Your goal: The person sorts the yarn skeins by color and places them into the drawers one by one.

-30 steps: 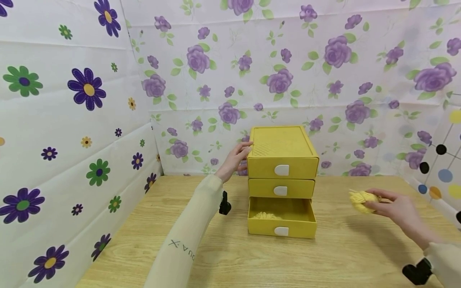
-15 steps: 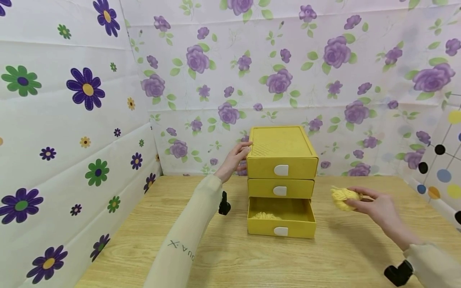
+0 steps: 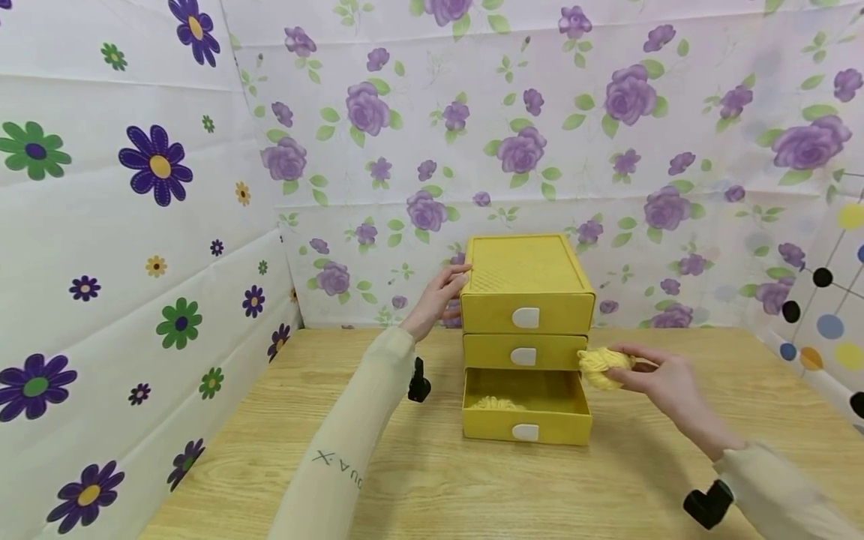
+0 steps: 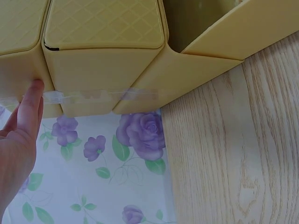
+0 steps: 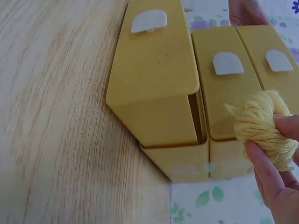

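A yellow three-drawer box [image 3: 526, 266] stands on the table with its bottom drawer [image 3: 553, 426] pulled out. Inside that drawer, at the left, lies a bundle of yellow yarn [image 3: 496, 403]. My left hand [image 3: 435, 300] rests against the upper left side of the box, fingers extended; in the left wrist view a fingertip [image 4: 37, 86] touches the side wall. My right hand [image 3: 664, 382] pinches a second ball of yellow yarn [image 3: 599, 367] between thumb and fingers, just right of the box. In the right wrist view this yarn ball [image 5: 261, 123] overlaps the drawer fronts.
Each drawer front bears a white tab handle [image 3: 526, 433]. The wooden table [image 3: 432, 480] reaches back to a flower-printed wall covering [image 3: 378, 172], with another printed sheet [image 3: 135, 247] along the left side. Clear tape [image 4: 93, 95] runs along the box's side.
My right hand has moved left with the yarn ball, from the right part of the table to beside the box. The left hand stays at the box's side.
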